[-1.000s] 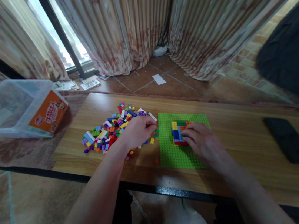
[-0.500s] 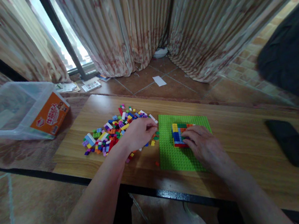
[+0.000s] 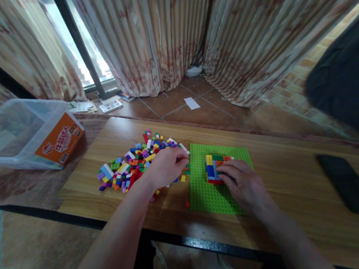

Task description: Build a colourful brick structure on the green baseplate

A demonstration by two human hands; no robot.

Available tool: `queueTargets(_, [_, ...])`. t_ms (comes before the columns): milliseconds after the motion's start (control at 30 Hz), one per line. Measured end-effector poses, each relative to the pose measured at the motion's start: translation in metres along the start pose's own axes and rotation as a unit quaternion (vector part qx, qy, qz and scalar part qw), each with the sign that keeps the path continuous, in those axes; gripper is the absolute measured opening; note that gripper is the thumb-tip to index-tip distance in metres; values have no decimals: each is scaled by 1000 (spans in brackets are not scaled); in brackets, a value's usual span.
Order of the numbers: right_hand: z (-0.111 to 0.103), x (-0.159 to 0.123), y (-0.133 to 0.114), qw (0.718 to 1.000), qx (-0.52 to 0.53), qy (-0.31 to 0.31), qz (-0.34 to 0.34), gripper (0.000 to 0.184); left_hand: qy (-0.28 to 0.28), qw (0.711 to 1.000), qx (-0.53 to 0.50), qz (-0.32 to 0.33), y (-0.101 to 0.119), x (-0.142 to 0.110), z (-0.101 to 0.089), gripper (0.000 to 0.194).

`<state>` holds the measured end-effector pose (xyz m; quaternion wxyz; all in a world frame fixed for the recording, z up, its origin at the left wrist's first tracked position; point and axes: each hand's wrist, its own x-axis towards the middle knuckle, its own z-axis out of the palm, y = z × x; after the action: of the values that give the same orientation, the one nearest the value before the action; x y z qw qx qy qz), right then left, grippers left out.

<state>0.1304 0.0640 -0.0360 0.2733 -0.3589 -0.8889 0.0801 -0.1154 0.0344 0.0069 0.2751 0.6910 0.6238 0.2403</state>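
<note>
A multicoloured structure of toy building bricks (image 3: 210, 169) sits on the green baseplate (image 3: 206, 202), showing yellow, blue, red, orange and green bricks. My right hand (image 3: 242, 179) rests over its right side, fingers bent and closed against it, covering part of it. Beside the plate's left edge, my left hand (image 3: 169, 165) hovers over the right end of a pile of loose toy bricks (image 3: 127, 169). Its thumb and fingertips are pinched together; whatever may be between them is too small to make out.
A clear plastic bin (image 3: 21, 135) with an orange label stands left of the wooden table (image 3: 294, 180). A dark phone-like slab (image 3: 351, 185) lies on the table's right part. One small orange brick (image 3: 187, 204) lies near the plate's lower left. Curtains (image 3: 170, 28) hang behind.
The view has shifted slightly, so the table appears a little lower. Both hands keep nearly the same places, the left pinched at the pile and the right on the structure.
</note>
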Motion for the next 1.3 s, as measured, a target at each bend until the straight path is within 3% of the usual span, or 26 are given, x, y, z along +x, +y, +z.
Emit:
queueTargets(467, [-7, -2, 2, 987, 134, 8, 91, 17, 13, 1000, -22, 13, -1, 0, 0, 19])
queueTargets(867, [-11, -6, 5, 997, 72, 16, -2, 29, -3, 1000, -26, 2, 0, 1, 0, 20])
queueTargets(1167, [-4, -5, 6, 998, 59, 11, 5, 31, 43, 995, -75, 48, 2, 3, 3, 18])
queueTargets(1300, [-3, -6, 4, 995, 94, 12, 32, 32, 18, 988, -140, 62, 4, 4, 10, 19])
